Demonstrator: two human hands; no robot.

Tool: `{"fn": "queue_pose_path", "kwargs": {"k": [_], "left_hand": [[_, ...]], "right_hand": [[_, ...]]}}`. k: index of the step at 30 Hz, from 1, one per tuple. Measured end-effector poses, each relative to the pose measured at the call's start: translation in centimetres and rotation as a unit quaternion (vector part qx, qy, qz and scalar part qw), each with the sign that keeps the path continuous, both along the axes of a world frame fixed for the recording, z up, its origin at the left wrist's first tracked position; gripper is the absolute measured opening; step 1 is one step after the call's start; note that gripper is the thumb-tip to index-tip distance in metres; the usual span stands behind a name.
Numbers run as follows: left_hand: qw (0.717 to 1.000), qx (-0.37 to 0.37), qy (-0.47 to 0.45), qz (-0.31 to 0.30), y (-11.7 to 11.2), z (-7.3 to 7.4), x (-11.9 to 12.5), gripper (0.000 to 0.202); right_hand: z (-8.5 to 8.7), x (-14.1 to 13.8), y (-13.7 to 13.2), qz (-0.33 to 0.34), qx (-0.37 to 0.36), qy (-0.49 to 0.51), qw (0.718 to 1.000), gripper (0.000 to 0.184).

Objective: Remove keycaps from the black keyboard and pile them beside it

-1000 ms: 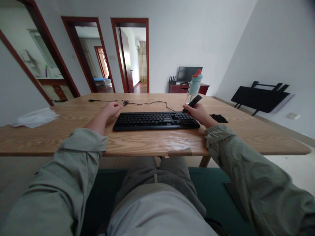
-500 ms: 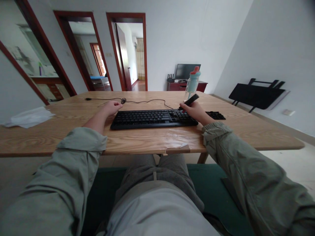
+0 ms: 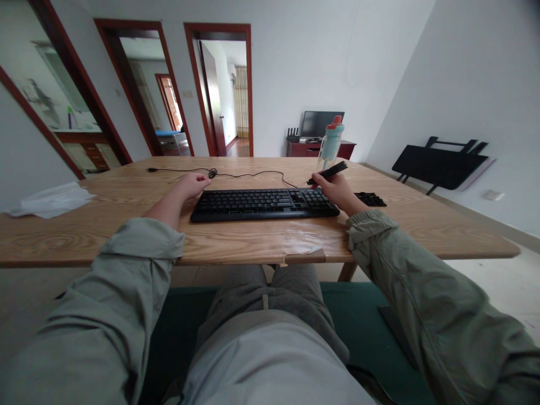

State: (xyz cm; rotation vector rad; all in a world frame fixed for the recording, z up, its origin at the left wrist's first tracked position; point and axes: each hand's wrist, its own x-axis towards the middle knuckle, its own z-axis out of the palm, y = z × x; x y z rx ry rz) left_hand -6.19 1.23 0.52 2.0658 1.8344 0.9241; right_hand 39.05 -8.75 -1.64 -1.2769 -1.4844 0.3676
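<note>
A black keyboard (image 3: 264, 203) lies flat on the wooden table in front of me. My left hand (image 3: 194, 184) rests by its far left corner, fingers curled together; what they hold, if anything, is hidden. Over the number pad at the right end, my right hand (image 3: 335, 188) is closed around a slim black bar-shaped tool (image 3: 333, 171). The tool tilts, its lower left end just above the keyboard's far edge and its other end pointing up to the right. Its exact kind is too small to tell. Beyond the right hand lies a cluster of small black pieces (image 3: 371, 199).
Along the table's (image 3: 236, 242) far side runs a black cable (image 3: 257, 172), bundled near the left hand. A clear bottle with a red-and-blue lid (image 3: 330, 143) stands behind the right hand. White crumpled paper (image 3: 53, 201) lies at the left. Clear tape (image 3: 304, 239) covers the front edge.
My right hand has shifted slightly to the right with the black tool, whose lower end is now lifted from the keyboard keys. The left hand stays in place.
</note>
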Motion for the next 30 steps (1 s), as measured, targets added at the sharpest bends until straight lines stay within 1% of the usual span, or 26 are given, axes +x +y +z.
{"fn": "queue_pose_path", "kwargs": {"k": [3,9,13,19,22,27,30], "left_hand": [[1.0,0.002,-0.006,-0.002,0.0,-0.1,0.0,0.022],[1.0,0.007,-0.004,-0.003,-0.2,0.0,0.1,0.022],[1.0,0.01,-0.01,-0.012,-0.4,0.1,0.2,0.02],[1.0,0.011,-0.012,-0.018,-0.6,0.1,0.1,0.022],[1.0,0.008,-0.01,-0.014,-0.8,0.2,0.2,0.021],[1.0,0.005,-0.013,-0.006,-1.0,0.4,0.5,0.018],[1.0,0.008,-0.018,-0.001,-1.0,0.4,0.5,0.019]], "right_hand": [[0.2,-0.3,-0.2,0.003,-0.005,0.008,1.0,0.048],[0.2,-0.1,-0.2,0.0,-0.002,-0.048,0.999,0.046],[0.0,0.1,0.0,-0.003,-0.007,-0.054,0.999,0.042],[-0.1,0.3,0.0,-0.017,-0.027,-0.075,0.997,0.038],[-0.1,0.3,0.0,-0.015,-0.017,-0.069,0.997,0.039],[0.1,0.0,-0.2,0.007,0.012,-0.051,0.999,0.045],[0.0,-0.2,-0.1,0.02,0.018,-0.033,0.999,0.044]]}}
